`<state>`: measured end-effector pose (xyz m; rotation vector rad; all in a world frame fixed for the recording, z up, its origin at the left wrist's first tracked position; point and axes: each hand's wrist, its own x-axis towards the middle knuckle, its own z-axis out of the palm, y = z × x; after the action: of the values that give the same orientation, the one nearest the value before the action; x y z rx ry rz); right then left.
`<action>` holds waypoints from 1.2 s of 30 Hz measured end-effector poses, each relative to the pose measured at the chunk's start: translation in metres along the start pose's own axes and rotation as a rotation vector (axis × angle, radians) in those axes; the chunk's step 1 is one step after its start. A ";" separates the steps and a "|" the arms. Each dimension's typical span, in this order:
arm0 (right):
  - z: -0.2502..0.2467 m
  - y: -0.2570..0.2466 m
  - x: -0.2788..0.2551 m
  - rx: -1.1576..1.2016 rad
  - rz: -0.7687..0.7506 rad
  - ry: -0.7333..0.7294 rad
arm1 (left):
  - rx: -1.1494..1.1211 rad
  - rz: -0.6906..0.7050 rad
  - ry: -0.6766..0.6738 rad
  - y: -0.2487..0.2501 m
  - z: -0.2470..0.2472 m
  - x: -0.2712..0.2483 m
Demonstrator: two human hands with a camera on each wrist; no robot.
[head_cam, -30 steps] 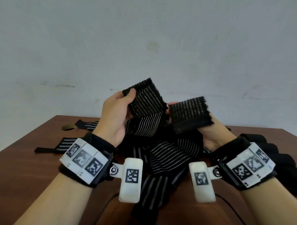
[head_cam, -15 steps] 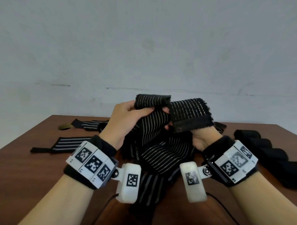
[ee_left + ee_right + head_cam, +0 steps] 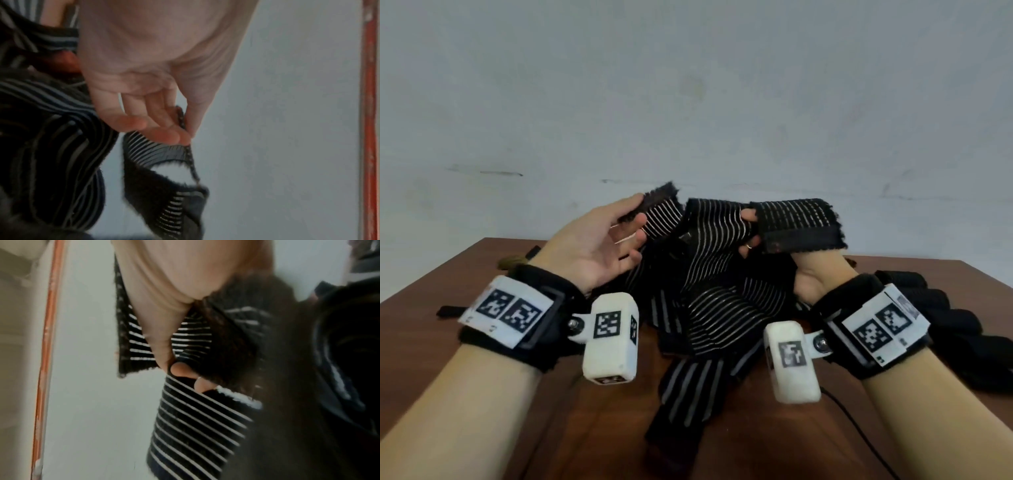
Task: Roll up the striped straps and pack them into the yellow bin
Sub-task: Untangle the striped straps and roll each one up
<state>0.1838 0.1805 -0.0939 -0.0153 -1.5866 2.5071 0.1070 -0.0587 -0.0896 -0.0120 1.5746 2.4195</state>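
Left hand (image 3: 144, 68) pinch on strap (image 3: 156, 151) edge — clearest from left wrist

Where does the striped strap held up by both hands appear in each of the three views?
Head: striped strap centre, stretched between left hand and right hand.
Left wrist: its end lower centre, pinched under the fingers.
Right wrist: centre, below the fingers.
Shared landmark: the pale wall.

Soft, even room light, no hard shadows or glare. Head view is fairly sharp but bows at its edges; both wrist views are smeared, dimmer, cloth nearest the lens blurred.
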 end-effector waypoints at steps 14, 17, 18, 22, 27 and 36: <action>0.001 -0.015 0.008 -0.119 0.030 0.067 | -0.155 0.311 0.121 -0.009 0.023 -0.020; 0.002 -0.007 0.011 -0.270 -0.068 0.088 | -0.105 0.315 0.074 -0.013 0.025 -0.019; 0.002 -0.006 0.011 -0.298 -0.111 0.078 | -0.072 0.326 0.064 -0.014 0.026 -0.018; 0.007 -0.005 0.007 -0.347 -0.124 0.019 | 0.134 0.372 0.022 -0.017 0.029 -0.019; 0.016 0.001 0.001 -0.411 -0.076 0.018 | 0.304 0.501 -0.026 -0.024 0.039 -0.025; 0.017 0.001 0.000 -0.391 -0.185 0.092 | 0.258 0.447 -0.030 -0.023 0.042 -0.025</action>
<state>0.1817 0.1647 -0.0872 -0.0323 -1.9139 2.0002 0.1418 -0.0178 -0.0890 0.4686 2.0425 2.4798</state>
